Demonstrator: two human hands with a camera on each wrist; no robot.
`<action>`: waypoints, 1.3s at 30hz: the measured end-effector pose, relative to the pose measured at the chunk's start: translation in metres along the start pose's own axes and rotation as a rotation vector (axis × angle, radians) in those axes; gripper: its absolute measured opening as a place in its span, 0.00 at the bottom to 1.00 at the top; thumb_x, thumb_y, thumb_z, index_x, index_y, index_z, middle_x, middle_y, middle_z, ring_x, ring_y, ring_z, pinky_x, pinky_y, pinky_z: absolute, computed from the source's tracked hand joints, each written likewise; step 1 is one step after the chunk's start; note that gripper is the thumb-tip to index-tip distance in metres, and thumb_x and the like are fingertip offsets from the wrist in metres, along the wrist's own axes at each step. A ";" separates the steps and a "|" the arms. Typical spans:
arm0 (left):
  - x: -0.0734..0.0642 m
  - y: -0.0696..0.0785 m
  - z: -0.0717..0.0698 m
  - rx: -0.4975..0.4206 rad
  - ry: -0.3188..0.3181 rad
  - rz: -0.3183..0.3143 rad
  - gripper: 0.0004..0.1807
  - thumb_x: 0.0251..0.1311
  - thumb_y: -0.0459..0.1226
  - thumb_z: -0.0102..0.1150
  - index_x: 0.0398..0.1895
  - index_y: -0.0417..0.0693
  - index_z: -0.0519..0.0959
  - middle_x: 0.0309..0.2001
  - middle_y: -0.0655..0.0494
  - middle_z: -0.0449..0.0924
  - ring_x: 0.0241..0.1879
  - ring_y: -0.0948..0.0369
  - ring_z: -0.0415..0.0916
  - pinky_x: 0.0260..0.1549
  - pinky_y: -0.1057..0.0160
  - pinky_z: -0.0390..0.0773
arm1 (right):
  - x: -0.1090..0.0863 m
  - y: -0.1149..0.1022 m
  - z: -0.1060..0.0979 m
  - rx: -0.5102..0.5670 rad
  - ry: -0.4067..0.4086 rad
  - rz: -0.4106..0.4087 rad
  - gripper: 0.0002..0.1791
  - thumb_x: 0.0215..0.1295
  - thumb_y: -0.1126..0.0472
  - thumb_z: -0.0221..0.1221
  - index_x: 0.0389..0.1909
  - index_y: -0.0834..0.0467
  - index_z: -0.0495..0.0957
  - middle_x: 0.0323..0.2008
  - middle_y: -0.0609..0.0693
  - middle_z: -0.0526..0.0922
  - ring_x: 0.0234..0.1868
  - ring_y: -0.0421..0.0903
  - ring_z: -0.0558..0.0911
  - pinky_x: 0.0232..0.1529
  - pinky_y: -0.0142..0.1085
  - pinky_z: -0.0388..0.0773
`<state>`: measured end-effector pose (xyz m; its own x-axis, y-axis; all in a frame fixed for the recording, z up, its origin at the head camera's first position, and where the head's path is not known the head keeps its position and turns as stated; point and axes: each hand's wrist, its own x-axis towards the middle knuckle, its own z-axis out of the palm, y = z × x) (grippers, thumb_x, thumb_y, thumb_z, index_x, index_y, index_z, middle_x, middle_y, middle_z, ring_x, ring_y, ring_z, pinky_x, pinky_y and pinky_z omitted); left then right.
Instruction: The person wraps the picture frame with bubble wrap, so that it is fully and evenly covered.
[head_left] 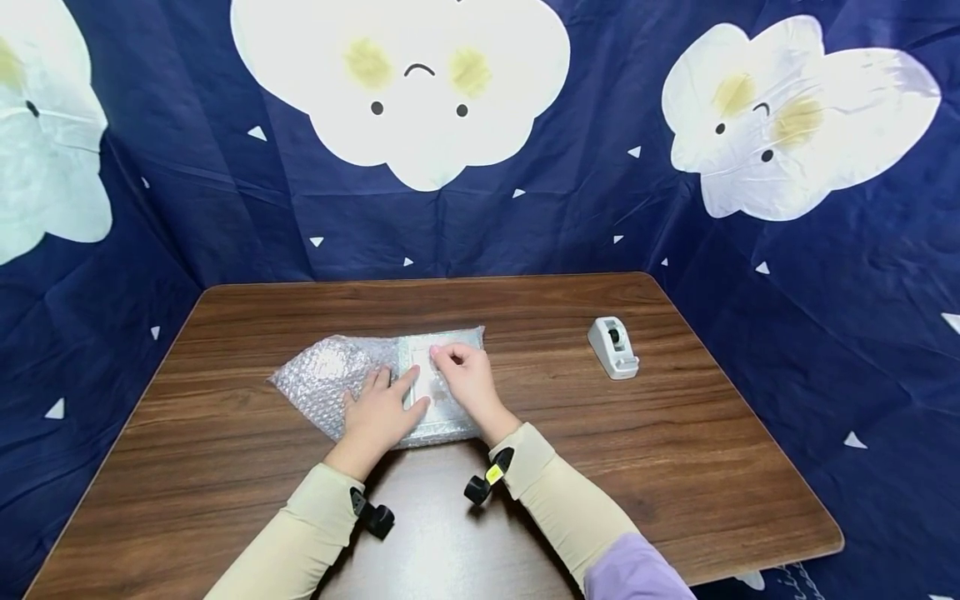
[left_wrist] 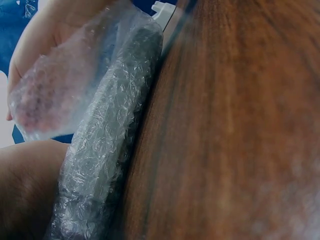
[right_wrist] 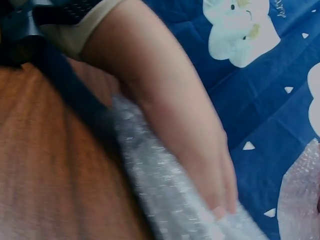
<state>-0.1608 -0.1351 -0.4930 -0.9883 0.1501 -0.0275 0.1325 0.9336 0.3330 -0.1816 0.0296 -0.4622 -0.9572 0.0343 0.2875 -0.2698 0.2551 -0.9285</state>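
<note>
In the head view, a flat package in bubble wrap (head_left: 453, 417) lies at mid-table, with loose wrap (head_left: 318, 375) spreading to its left. My left hand (head_left: 378, 412) rests on the wrap, fingers spread, thumb and index over the package. My right hand (head_left: 468, 375) bends its fingers over the package top, fingertips near a pale rectangular patch (head_left: 423, 367); anything between them is too small to make out. A raised clear sheet (left_wrist: 65, 100) partly covers a hand in the left wrist view. Blurred right-hand fingers (right_wrist: 220, 190) reach the package surface in the right wrist view.
A white tape dispenser (head_left: 613, 348) stands on the right part of the brown wooden table (head_left: 675, 467). Dark blue cloth (head_left: 592, 208) with cloud prints hangs behind the table and along both sides.
</note>
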 end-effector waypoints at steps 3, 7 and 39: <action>0.000 0.000 0.001 -0.001 0.001 0.001 0.37 0.67 0.63 0.46 0.78 0.64 0.63 0.77 0.34 0.54 0.76 0.35 0.46 0.63 0.20 0.43 | -0.003 0.005 0.005 0.018 0.016 0.057 0.14 0.68 0.60 0.63 0.25 0.65 0.85 0.23 0.46 0.81 0.27 0.36 0.73 0.29 0.28 0.70; -0.001 0.000 0.000 -0.004 0.009 0.003 0.37 0.67 0.63 0.47 0.77 0.63 0.64 0.76 0.34 0.55 0.76 0.35 0.48 0.63 0.20 0.44 | -0.006 0.008 0.009 0.003 0.029 0.070 0.14 0.67 0.59 0.64 0.26 0.64 0.86 0.23 0.45 0.81 0.27 0.37 0.73 0.29 0.29 0.70; -0.001 -0.011 -0.012 -0.030 -0.031 0.098 0.40 0.66 0.63 0.48 0.79 0.62 0.61 0.76 0.34 0.56 0.75 0.33 0.49 0.62 0.19 0.44 | -0.005 0.016 0.010 -0.179 -0.126 0.163 0.16 0.70 0.57 0.59 0.22 0.60 0.81 0.17 0.42 0.71 0.25 0.40 0.69 0.29 0.33 0.66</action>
<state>-0.1623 -0.1494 -0.4855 -0.9677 0.2511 -0.0224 0.2261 0.9038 0.3633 -0.1821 0.0233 -0.4807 -0.9950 -0.0290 0.0957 -0.0989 0.4228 -0.9008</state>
